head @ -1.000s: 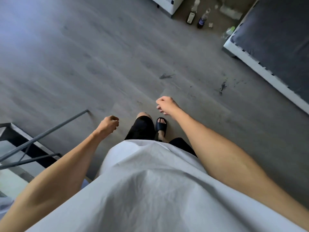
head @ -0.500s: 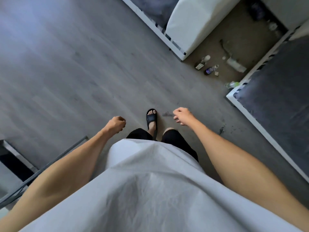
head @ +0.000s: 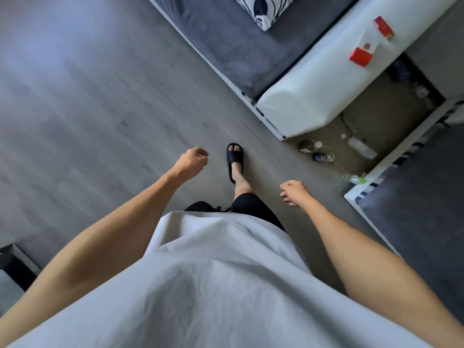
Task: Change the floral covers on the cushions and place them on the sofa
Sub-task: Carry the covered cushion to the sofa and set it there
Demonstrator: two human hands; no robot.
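A cushion in a black-and-white floral cover (head: 263, 11) lies on the dark grey seat of the sofa (head: 226, 46) at the top of the view, cut off by the frame edge. The sofa has a white armrest (head: 313, 81). My left hand (head: 190, 163) hangs over the grey floor in a loose fist and holds nothing. My right hand (head: 295, 193) is lower right of it, fingers curled, also holding nothing. Both hands are well short of the sofa. One foot in a black sandal (head: 234, 159) is between them.
Two red boxes (head: 361, 55) sit on the white armrest. Several bottles (head: 324, 156) lie on the brown floor patch between the sofa and a second dark-seated piece (head: 414, 217) at the right. A dark railing corner (head: 12, 262) shows at the lower left.
I have walked forward toward the sofa: it and the bottles slid down into view, the floral cushion appeared, and the railing dropped out at the left. My hands swung with the stride.
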